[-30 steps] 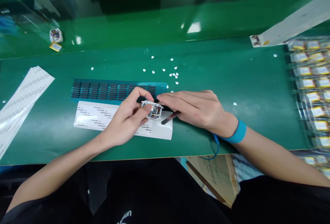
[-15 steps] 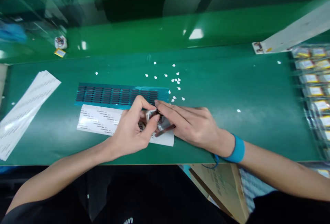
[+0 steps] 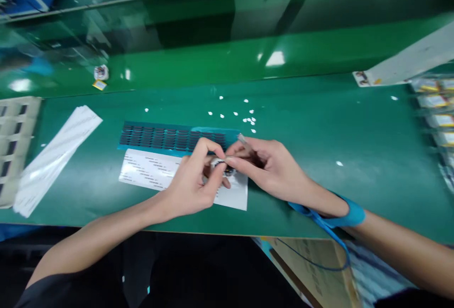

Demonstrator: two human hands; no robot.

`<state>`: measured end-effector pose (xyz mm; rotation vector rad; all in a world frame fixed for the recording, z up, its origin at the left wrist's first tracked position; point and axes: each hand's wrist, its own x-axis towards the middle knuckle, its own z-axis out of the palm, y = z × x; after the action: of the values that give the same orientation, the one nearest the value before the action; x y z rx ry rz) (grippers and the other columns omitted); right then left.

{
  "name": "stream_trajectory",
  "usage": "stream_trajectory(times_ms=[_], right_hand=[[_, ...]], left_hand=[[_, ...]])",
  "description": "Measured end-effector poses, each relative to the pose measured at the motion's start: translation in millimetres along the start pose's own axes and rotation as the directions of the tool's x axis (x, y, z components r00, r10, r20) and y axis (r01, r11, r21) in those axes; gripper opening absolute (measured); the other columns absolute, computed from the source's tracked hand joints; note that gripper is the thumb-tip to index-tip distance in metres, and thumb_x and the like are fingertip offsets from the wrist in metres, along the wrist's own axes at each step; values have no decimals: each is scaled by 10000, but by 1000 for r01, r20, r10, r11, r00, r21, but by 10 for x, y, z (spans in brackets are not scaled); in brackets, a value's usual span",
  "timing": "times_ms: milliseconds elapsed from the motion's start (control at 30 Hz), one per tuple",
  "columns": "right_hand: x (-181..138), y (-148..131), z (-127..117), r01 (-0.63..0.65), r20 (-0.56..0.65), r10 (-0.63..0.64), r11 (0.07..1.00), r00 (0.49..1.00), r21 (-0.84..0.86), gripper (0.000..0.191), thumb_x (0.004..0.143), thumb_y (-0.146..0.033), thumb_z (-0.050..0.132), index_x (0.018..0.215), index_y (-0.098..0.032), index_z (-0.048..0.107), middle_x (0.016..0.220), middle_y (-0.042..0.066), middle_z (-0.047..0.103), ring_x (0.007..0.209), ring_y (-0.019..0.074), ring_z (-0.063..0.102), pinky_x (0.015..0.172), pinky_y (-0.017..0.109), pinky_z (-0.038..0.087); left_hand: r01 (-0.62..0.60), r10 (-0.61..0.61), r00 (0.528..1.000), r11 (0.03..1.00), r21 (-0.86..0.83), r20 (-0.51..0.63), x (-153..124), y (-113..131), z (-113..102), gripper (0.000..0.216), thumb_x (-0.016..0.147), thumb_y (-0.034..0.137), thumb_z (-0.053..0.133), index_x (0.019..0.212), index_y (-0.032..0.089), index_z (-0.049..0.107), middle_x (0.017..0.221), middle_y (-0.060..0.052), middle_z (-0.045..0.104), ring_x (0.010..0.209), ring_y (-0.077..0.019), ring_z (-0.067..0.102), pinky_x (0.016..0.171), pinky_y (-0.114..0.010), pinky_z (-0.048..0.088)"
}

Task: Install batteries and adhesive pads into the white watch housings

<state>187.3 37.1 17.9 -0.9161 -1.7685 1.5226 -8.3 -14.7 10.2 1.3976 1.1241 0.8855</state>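
Note:
Between the thumb and fingers of my left hand (image 3: 198,175) is a small white-edged part (image 3: 230,171) with dark electronics on it. My right hand (image 3: 270,165) brings its thumb and index fingertips together at this part's upper right edge; whether they pinch something tiny there, I cannot make out. A thin metal tool (image 3: 242,138), possibly tweezers, lies within the right hand, its end showing above the fingers. Beneath both hands lies a white printed sheet (image 3: 145,170). Just behind it is a blue film strip (image 3: 156,138) carrying rows of dark narrow pieces, partly covered by my fingers.
Several small white tabs (image 3: 236,114) are scattered behind the hands. White printed strips (image 3: 56,161) and a beige tray (image 3: 17,152) stand left. A white part (image 3: 101,72) sits near the back. Packed parts (image 3: 440,104) line the right. A blue wrist strap (image 3: 354,213) trails a cord.
My right hand has turned and drawn back from lying over the part, its thumb now showing at the part's edge. The tool's end has swung upward. The whole view has shifted slightly.

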Motion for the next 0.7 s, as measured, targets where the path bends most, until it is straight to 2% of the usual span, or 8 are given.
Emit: stream_trajectory(times_ms=[67, 133, 233, 333, 433, 500, 567, 700], right_hand=[[12, -11, 3, 59, -11, -60, 998, 998, -30, 309, 1016, -509, 702, 907, -221, 694, 780, 2, 767, 651, 150, 727, 593, 225, 574], [-1, -4, -11, 186, -31, -196, 962, 980, -200, 256, 1048, -479, 665, 923, -258, 695, 740, -19, 757, 606, 147, 725, 561, 218, 571], [-27, 71, -50, 380, -19, -449, 778, 894, -500, 163, 1087, -422, 589, 1086, -310, 707, 728, -32, 761, 407, 118, 602, 398, 247, 472], [-45, 130, -42, 394, -32, -523, 680, 852, -618, 173, 1089, -329, 540, 1113, -335, 712, 696, -34, 744, 346, 129, 529, 361, 293, 435], [-65, 75, 10, 388, -41, -486, 743, 873, -545, 200, 1079, -291, 540, 1133, -310, 732, 655, -42, 711, 319, 109, 443, 330, 278, 370], [-58, 19, 29, 346, -20, -406, 802, 914, -486, 183, 1069, -243, 574, 1050, -275, 753, 714, -34, 739, 411, 100, 534, 396, 237, 408], [-35, -8, 25, 273, -42, -315, 876, 948, -397, 217, 1077, -270, 574, 959, -234, 753, 710, -19, 722, 523, 111, 602, 474, 224, 440], [-15, 18, 7, 124, -33, -132, 975, 991, -187, 321, 1059, -427, 607, 902, -183, 743, 689, -13, 665, 548, 101, 527, 493, 230, 395]], left_hand=[[-7, 7, 1000, 1000, 18, 3, 0, -3, 23, 197, 1025, 275, 576, 1179, 231, 460, 771, -5, 743, 640, -160, 757, 531, -210, 523], [-3, 3, 1000, 1000, 12, 27, 14, 0, 32, 304, 1005, 291, 591, 1265, 206, 459, 783, -20, 739, 650, -168, 759, 534, -211, 532], [-7, 8, 998, 1000, -20, 58, 59, -12, 12, 378, 996, 333, 592, 1314, 179, 457, 792, -36, 742, 680, -182, 770, 559, -224, 567], [-34, 35, 999, 999, -19, 17, 84, -43, -5, 301, 991, 375, 610, 1199, 192, 494, 738, -25, 737, 661, -176, 757, 572, -230, 576], [-15, 12, 999, 995, -96, -32, 55, -42, 21, 256, 983, 397, 629, 1099, 213, 495, 677, -4, 716, 581, -172, 738, 507, -221, 547], [4, -13, 998, 989, -151, -57, 27, -18, 36, 232, 986, 389, 631, 1063, 220, 492, 670, 0, 715, 555, -175, 742, 484, -215, 539], [13, -26, 997, 984, -179, -69, 11, 8, 30, 201, 998, 363, 629, 1021, 226, 485, 682, -3, 733, 569, -172, 757, 501, -208, 555], [34, -43, 998, 988, -151, -53, -1, 48, 5, 214, 1018, 329, 620, 931, 240, 445, 646, 10, 749, 556, -163, 759, 511, -197, 570]])
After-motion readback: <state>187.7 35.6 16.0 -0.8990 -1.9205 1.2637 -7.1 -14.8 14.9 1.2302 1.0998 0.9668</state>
